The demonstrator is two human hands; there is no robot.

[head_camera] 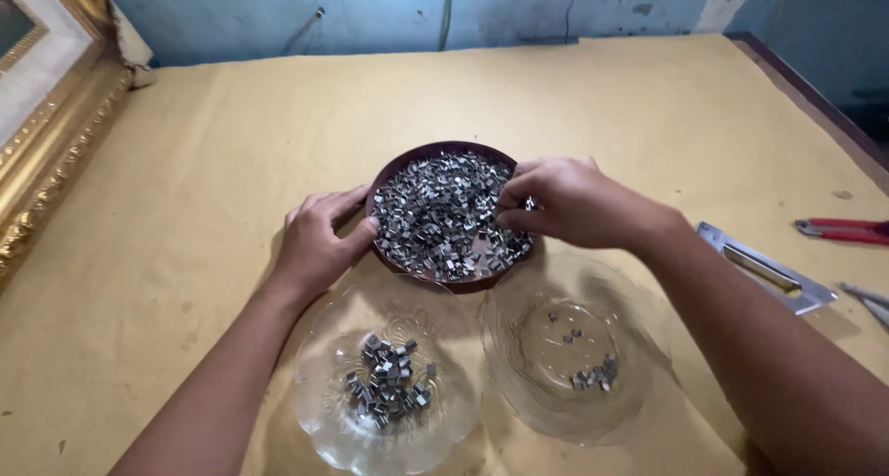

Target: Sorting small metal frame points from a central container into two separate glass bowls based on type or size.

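Note:
A dark brown round bowl [400, 167] full of small shiny metal clips [435, 212] sits mid-table. My left hand [317, 240] rests against its left rim, thumb on the edge. My right hand [567, 203] reaches over the bowl's right side, fingertips pinched on a few metal clips. In front stand two clear glass plates: the left glass plate [319, 420] holds a pile of clips, the right glass plate [519, 314] holds a few.
Tan paper [231, 143] covers the table. A gilded picture frame [51, 133] leans at the left. At the right lie a metal tool [769, 270], red-handled pliers [841, 229] and the table's edge. A blue wall is behind.

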